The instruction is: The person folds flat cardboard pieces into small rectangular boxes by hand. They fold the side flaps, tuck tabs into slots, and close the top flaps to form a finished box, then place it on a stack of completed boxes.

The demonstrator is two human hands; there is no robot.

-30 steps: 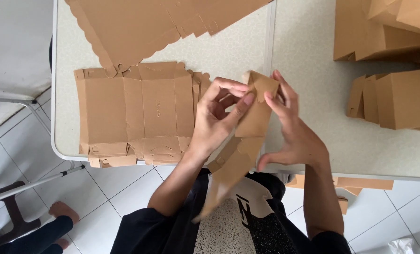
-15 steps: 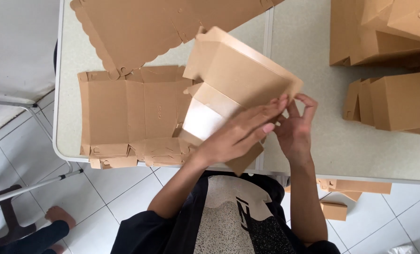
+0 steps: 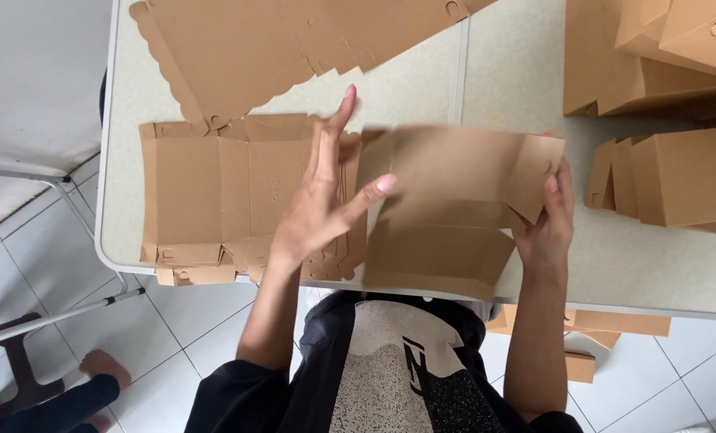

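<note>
Brown corrugated cardboard box blank, half unfolded and motion-blurred, hangs above the near edge of the speckled grey table. Its right flap is pinched by the right hand, whose thumb is hidden behind it; the left hand presses spread fingers against its left panel. Flat matte cardboard blanks lie left.

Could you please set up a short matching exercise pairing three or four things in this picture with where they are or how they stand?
Things:
1. half-folded box
2. flat cardboard sheets
3. finished boxes
4. left hand

Places or states:
A. stacked at the table's right side
B. open, fingers spread, thumb on cardboard
C. held above the table's near edge
D. lying flat on the table, left of the hands

Pairs: 1-C, 2-D, 3-A, 4-B
</note>
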